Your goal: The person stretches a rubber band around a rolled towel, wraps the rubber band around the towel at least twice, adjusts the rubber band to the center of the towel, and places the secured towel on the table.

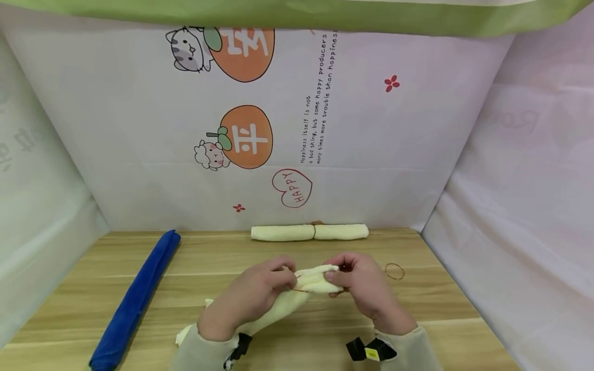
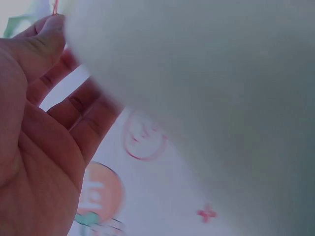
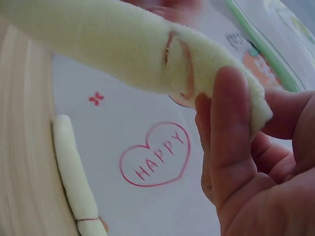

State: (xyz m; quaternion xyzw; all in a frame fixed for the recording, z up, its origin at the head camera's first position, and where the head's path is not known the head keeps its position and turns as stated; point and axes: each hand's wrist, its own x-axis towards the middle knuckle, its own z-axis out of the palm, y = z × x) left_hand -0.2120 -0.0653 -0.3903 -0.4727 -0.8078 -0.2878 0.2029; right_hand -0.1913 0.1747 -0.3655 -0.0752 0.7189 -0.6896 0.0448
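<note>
A cream rolled towel point(image 1: 278, 310) slants up from the table between both hands. My right hand point(image 1: 366, 288) grips its far end, with the thumb on top and fingers behind. A thin brown elastic band point(image 3: 188, 69) loops around the roll near that end. My left hand point(image 1: 252, 291) is at the band; in the left wrist view its thumb and forefinger pinch a reddish strand of it. The blurred towel hides much of that view. The towel's lower end lies partly behind the left forearm.
A second cream roll point(image 1: 283, 233), tied with a band, lies along the back edge. A blue rolled towel point(image 1: 134, 304) lies at the left. A loose elastic band point(image 1: 403, 271) rests on the wooden table point(image 1: 445, 330) at the right. White printed cloth walls point(image 1: 371, 134) enclose the table.
</note>
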